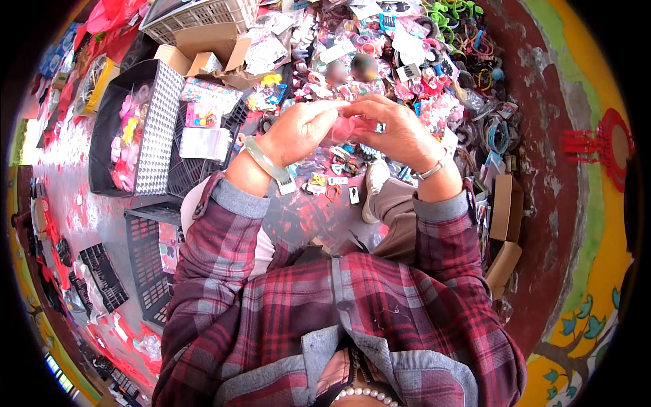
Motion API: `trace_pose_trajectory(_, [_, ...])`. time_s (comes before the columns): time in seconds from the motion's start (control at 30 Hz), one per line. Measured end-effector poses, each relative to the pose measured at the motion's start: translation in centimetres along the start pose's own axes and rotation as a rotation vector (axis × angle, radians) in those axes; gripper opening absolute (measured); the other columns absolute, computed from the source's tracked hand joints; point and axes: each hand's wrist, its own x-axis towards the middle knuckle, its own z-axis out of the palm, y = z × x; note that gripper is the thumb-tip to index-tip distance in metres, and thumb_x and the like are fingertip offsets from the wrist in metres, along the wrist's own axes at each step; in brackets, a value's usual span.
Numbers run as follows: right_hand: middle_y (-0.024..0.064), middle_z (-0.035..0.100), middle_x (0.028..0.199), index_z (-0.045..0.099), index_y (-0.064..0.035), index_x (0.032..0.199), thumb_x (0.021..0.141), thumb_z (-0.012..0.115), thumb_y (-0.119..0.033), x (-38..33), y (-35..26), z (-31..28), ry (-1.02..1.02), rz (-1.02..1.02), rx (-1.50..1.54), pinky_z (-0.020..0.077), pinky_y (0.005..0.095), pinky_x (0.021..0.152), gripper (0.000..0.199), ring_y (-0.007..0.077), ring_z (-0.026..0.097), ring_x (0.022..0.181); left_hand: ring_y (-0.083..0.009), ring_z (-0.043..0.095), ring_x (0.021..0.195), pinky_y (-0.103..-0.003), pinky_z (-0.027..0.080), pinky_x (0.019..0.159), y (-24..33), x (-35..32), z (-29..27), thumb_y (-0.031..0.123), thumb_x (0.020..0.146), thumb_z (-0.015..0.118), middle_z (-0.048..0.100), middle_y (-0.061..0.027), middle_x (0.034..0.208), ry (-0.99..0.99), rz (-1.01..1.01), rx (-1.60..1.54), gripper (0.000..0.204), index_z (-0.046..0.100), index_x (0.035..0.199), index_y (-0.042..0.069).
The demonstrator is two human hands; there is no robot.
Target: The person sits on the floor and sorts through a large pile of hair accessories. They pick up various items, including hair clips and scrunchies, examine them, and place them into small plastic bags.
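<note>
Head view: the left grip [296,131] and right grip [399,133] are meeting above a heap of small accessories [428,87]. A sheer pink item [344,128] is sitting between them, clear of the heap. Both look to be grasping it: right fingers are curling over its right side, left thumb side is pressing at its left. Fingers are covering part of it, so I'm not able to tell its exact kind or how hard either is squeezing.

Handling, my read: it's looking light, soft and filmy, probably creasing easily and maybe sliding a bit. Snagging or tearing is the likelier risk. I'd be pinching a gathered fold near the middle, not a thin loose edge.

Around: a houndstooth bin [157,132] is standing at left, holding pink and yellow pieces. A cardboard box [239,53] is lying beyond it; green headbands [444,19] are piling up at far right.
</note>
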Motion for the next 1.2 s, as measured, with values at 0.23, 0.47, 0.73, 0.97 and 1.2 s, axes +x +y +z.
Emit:
trace_pose_trajectory(0.23, [0.0146,0.059,0.099,0.066,-0.0051,0.083,0.068,0.062,-0.007,-0.1,0.9,-0.5,0.073,-0.110,-0.159,0.0468,0.0333,0.078,0.016,0.0290,0.057,0.093,-0.0186,0.056,0.099,-0.028,0.042,0.086,-0.8,0.1,0.4,0.015,0.090,0.040,0.058,-0.0148,0.109,-0.030,-0.016,0.063,0.033,0.052,0.114,-0.004])
trace_pose_trajectory(0.47, [0.0175,0.054,0.110,0.064,-0.0003,0.073,0.062,0.060,-0.004,0.0,0.3,1.9,0.087,-0.347,-0.468,0.0407,0.0406,0.090,0.012,0.0345,0.046,0.112,-0.0199,0.057,0.064,-0.034,0.045,0.058,-1.3,0.2,2.2,0.018,0.088,0.040,0.060,-0.0120,0.072,-0.020,-0.094,-0.073,0.025,0.053,0.080,-0.002])
trace_pose_trajectory(0.73, [0.0160,0.047,0.125,0.066,-0.0084,0.094,0.067,0.071,-0.017,0.2,0.3,0.2,0.030,-0.024,0.127,0.0338,0.0380,0.097,0.029,0.0318,0.041,0.118,-0.0164,0.057,0.090,-0.027,0.045,0.079,-0.3,0.0,0.6,0.016,0.091,0.037,0.060,-0.0121,0.101,0.093,0.109,-0.126,0.031,0.054,0.108,-0.003])
trace_pose_trajectory(0.97, [0.0102,0.049,0.125,0.068,-0.0081,0.088,0.068,0.070,-0.008,0.2,0.9,0.2,0.080,-0.016,0.251,0.0233,0.0393,0.103,0.020,0.0260,0.029,0.127,-0.0175,0.055,0.098,-0.028,0.042,0.085,-0.2,-0.1,0.5,0.018,0.090,0.037,0.058,-0.0144,0.106,0.102,0.247,0.029,0.034,0.054,0.109,-0.005])
trace_pose_trajectory(1.2, [0.0098,0.046,0.127,0.070,-0.0111,0.081,0.059,0.068,-0.003,0.4,-0.3,1.7,0.015,-0.129,-0.138,0.0267,0.0407,0.103,0.023,0.0315,0.029,0.127,-0.0249,0.056,0.094,-0.032,0.045,0.083,-0.9,0.0,1.2,0.006,0.085,0.042,0.058,-0.0150,0.105,0.070,0.240,0.044,0.026,0.055,0.106,-0.004])
